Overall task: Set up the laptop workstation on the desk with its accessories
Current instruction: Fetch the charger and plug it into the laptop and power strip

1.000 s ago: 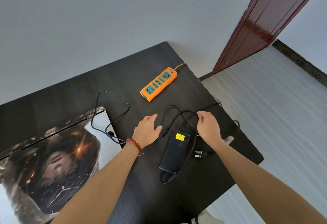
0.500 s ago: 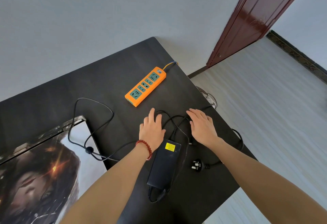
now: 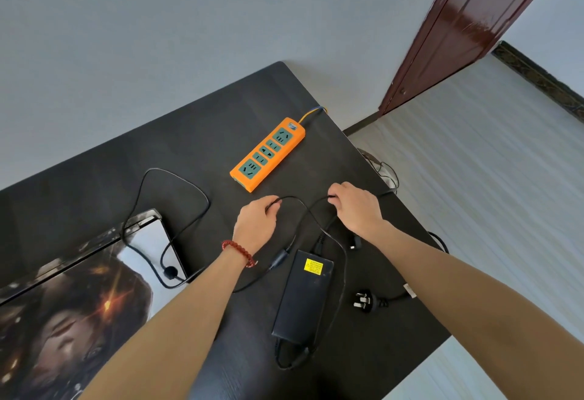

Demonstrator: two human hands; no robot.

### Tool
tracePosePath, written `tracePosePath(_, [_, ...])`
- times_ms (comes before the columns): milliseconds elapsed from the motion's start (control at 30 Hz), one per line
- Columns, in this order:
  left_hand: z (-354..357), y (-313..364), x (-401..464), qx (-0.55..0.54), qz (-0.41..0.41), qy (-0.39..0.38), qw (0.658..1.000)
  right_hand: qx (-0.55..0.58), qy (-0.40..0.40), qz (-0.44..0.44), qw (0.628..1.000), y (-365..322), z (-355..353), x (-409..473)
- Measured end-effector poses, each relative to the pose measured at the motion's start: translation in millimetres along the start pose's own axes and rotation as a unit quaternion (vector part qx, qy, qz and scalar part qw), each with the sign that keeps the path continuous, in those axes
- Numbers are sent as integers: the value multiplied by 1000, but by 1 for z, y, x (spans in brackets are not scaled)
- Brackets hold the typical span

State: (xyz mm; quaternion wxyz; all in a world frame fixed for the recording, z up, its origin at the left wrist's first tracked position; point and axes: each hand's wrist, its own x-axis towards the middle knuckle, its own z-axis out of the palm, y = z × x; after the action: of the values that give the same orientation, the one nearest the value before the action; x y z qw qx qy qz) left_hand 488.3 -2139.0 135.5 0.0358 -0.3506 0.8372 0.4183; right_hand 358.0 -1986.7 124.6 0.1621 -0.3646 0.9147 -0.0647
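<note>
Dark wood tabletop (image 3: 94, 197) stands against a pale grey wall, with a reddish door at upper right. Two bare hands work near its middle. Left hand (image 3: 256, 225), with a red bead bracelet (image 3: 238, 252) at the wrist, curls its fingers around a thin black cable (image 3: 297, 202). Right hand (image 3: 358, 210) pinches the same cable a little further along, so a slack loop sags between them. Just below lies the black power adapter (image 3: 303, 295), flat on the tabletop, cords trailing from both ends. Its three-pin plug (image 3: 363, 301) rests loose to the right, not plugged in. An orange power strip (image 3: 268, 153) sits just beyond the hands. At left, a closed laptop (image 3: 79, 289) carries a printed picture on its lid. The cable looks light, limp and prone to tangling; the adapter brick probably weighs more. The plug is best gripped by its moulded body rather than pulled by the cord.
</note>
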Motion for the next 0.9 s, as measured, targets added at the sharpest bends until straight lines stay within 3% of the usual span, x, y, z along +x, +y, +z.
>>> tracePosePath(200, [-10,-5,-13,19,-5,-50,999,52,162,2,985,-15,-24,2])
tracePosePath(267, [-17,-9,-15,65,-14,-62,996,93,158,-5,983,-30,-31,0])
tracePosePath(333, [-25,-15,-17,95,-23,-89,991,206,127,1,970,-48,-39,1])
tracePosePath(367, [-30,-19,-19,101,-22,-98,990,316,102,23,943,-58,-45,2])
tracePosePath(433, [-41,-22,-27,73,-21,-67,995,538,39,75,839,-82,-63,2])
tracePosePath(467, [-46,-21,-32,38,-24,-31,999,598,20,83,797,-91,-70,1])
tracePosePath(500, [-56,-22,-40,-3,-32,17,999,612,7,67,788,-103,-75,0])
tracePosePath(600, [-90,-25,-56,-91,-40,143,985,564,-48,-9,824,-135,-81,-6])
tracePosePath(700, [-133,-41,-69,-107,-6,229,967,401,-100,-109,904,-169,-81,-7])
tracePosePath(767, [-163,-57,-83,-41,41,259,964,295,-108,-185,931,-196,-80,-8])
tracePosePath(900, [-208,-95,-114,135,106,238,956,199,-150,-276,928,-257,-81,-12])
